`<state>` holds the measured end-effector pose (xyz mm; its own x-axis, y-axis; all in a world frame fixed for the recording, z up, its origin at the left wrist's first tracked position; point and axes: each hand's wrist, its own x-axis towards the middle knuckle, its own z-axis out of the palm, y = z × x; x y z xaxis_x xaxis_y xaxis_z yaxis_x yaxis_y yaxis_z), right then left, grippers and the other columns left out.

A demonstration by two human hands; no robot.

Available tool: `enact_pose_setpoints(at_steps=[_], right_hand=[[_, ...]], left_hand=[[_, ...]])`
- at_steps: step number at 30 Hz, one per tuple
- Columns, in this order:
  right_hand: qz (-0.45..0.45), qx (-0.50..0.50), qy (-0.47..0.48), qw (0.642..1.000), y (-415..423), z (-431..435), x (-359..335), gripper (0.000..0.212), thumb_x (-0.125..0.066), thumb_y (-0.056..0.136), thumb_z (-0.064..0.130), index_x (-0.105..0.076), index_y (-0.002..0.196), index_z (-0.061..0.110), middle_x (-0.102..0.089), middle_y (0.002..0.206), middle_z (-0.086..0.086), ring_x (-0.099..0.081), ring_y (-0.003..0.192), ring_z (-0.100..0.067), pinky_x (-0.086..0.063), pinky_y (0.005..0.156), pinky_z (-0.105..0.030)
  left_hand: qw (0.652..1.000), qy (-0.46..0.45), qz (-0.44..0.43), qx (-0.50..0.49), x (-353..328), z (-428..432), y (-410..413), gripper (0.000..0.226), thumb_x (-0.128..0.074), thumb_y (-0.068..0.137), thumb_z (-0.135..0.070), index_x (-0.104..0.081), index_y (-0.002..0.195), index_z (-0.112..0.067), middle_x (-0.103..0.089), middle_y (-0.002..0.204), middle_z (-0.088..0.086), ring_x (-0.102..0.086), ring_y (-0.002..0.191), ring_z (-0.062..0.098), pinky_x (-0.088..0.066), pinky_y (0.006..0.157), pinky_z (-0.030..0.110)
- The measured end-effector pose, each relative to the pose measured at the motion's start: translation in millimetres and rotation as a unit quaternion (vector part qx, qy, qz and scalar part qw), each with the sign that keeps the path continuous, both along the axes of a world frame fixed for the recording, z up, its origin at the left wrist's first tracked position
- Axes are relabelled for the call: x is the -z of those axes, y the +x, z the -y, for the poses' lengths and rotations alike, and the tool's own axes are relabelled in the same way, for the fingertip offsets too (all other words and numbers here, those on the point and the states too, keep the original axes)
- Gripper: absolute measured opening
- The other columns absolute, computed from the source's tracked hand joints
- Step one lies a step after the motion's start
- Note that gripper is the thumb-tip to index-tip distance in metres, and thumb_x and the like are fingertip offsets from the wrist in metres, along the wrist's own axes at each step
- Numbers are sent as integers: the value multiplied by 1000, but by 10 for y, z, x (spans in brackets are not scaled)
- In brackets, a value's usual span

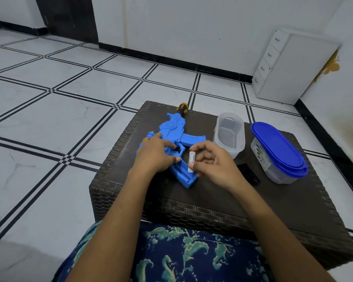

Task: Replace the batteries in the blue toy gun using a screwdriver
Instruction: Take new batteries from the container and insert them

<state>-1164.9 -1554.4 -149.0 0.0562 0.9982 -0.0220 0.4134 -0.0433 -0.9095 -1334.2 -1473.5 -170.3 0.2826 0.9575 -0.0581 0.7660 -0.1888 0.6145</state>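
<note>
The blue toy gun [174, 131] lies on its side on a dark woven table [212, 202], its grip pointing toward me with the battery slot uncovered. My left hand [154, 154] rests flat on the gun's body and presses it down. My right hand [210, 162] pinches a white battery [191, 161] between thumb and fingers, just above the open grip. A screwdriver with a yellow-and-black handle [181, 108] lies behind the gun at the table's far edge, mostly hidden.
An open clear plastic container [229, 135] stands right of the gun. A second container with a blue lid [277, 149] is at the far right. A small black piece [250, 176] lies on the table between my right hand and that container. A white drawer unit [289, 66] stands by the wall.
</note>
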Motion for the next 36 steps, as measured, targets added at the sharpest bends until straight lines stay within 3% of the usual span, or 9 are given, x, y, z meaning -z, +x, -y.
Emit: enact_pose_setpoints(at_steps=[5, 11, 16, 19, 30, 36], right_hand=[[108, -24, 84, 990, -151, -85, 150, 13, -73, 84, 8, -67, 94, 13, -71, 76, -7, -68, 68, -16, -55, 67, -25], [234, -89, 112, 962, -161, -136, 143, 10, -73, 84, 13, -75, 93, 10, -66, 88, -6, -60, 82, -19, -50, 75, -31], [426, -99, 100, 894, -238, -96, 1, 19, -55, 94, 33, -71, 104, 30, -55, 101, 3, -42, 99, -18, -45, 77, -37], [467, -110, 54, 876, -257, -46, -64, 25, -49, 96, 39, -68, 112, 38, -50, 107, 5, -39, 105, -18, -45, 81, -41], [427, -127, 25, 895, -208, -26, -10, 27, -53, 92, 42, -75, 104, 31, -44, 103, 3, -41, 101, -19, -47, 77, -42], [308, -46, 101, 945, -117, 10, 104, 24, -56, 89, 33, -77, 89, 23, -58, 92, 3, -53, 90, -16, -49, 78, -43]], left_hand=[[1000, -1, 7, 1, -8, 2, -15, 46, -74, 80, -41, -63, 124, -34, -27, 159, 4, -16, 147, 26, -23, 117, 46], [1000, 7, 20, -11, 71, -61, -3, 38, -74, 79, -36, -67, 117, -37, -31, 157, 4, -22, 146, 25, -28, 115, 46], [999, -2, 43, -29, 61, -85, 16, 39, -77, 74, -30, -71, 113, -34, -33, 157, 4, -26, 145, 24, -31, 114, 45], [998, -11, 45, -30, 60, -89, 4, 41, -79, 74, -31, -70, 114, -33, -31, 157, 3, -26, 145, 23, -30, 115, 45], [996, -30, 71, -53, -24, -63, 16, 41, -85, 71, -27, -73, 110, -26, -33, 157, 1, -35, 142, 20, -36, 106, 34], [998, -6, 50, -37, -12, -43, 15, 41, -82, 73, -33, -73, 112, -26, -35, 155, 5, -32, 143, 25, -34, 112, 42]])
